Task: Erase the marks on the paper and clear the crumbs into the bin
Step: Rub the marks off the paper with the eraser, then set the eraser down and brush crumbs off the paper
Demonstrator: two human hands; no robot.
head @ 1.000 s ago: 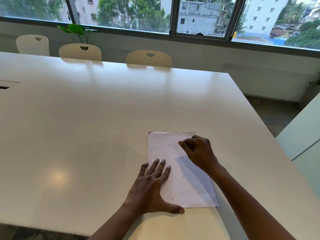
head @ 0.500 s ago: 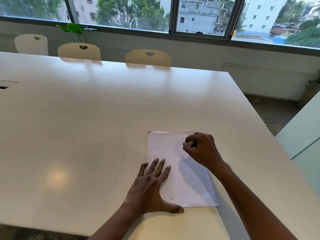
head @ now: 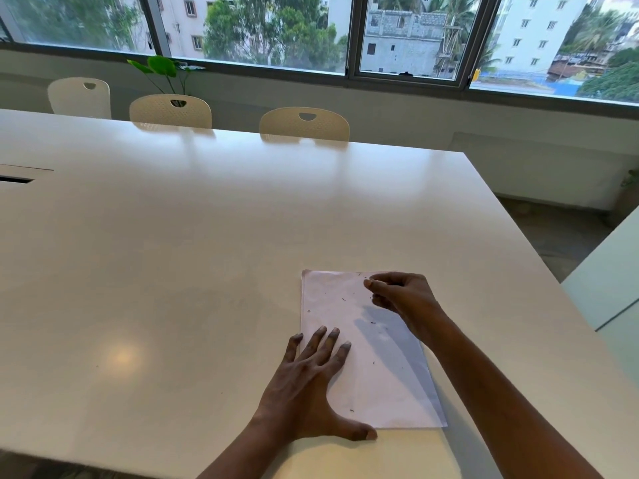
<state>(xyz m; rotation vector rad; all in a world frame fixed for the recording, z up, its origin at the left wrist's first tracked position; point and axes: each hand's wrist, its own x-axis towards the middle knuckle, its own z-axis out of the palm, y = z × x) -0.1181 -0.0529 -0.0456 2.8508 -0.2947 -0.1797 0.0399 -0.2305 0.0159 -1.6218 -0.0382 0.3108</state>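
Observation:
A white sheet of paper point(head: 363, 361) lies on the white table point(head: 207, 254) near its front edge. Small dark eraser crumbs point(head: 344, 299) are scattered over the sheet. My left hand point(head: 311, 388) lies flat with fingers spread, pressing down the sheet's lower left part. My right hand point(head: 401, 299) hovers at the sheet's upper right corner. Its fingertips are pinched together on a small eraser that is almost entirely hidden by the fingers. No bin is in view.
Three pale chairs point(head: 304, 124) stand along the table's far edge, with a green plant point(head: 162, 69) behind them under the windows. A cable slot point(head: 15, 180) sits at the table's left. A second pale surface point(head: 615, 271) stands to the right across a floor gap.
My right hand has shifted slightly up and right along the sheet's top, rubbing back and forth. My left hand and the paper have stayed in place.

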